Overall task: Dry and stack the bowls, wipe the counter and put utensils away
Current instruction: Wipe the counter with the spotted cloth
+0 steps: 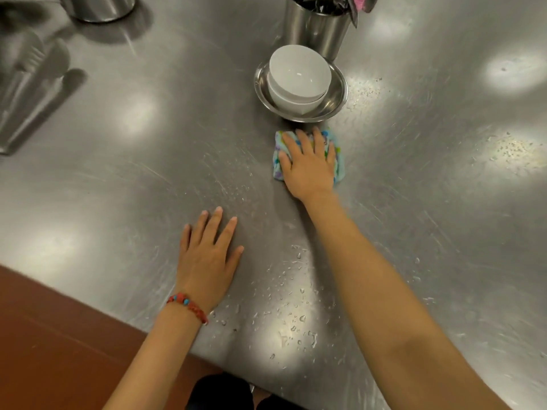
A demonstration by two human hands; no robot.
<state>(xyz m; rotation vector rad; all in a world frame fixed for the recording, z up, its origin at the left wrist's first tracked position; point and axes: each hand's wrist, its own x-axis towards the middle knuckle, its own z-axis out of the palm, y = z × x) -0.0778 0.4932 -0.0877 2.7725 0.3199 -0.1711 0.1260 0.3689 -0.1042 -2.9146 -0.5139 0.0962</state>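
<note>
A kitchen: steel counter [414, 202], utensil holder [316, 28], stacked bowls [299, 78].

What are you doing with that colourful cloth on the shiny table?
A person is wiping the steel counter. The right hand presses flat on a colourful cloth, just in front of two stacked white bowls sitting in a metal dish. The left hand rests flat on the counter. Water drops lie near the edge, not yet wiped.
</note>
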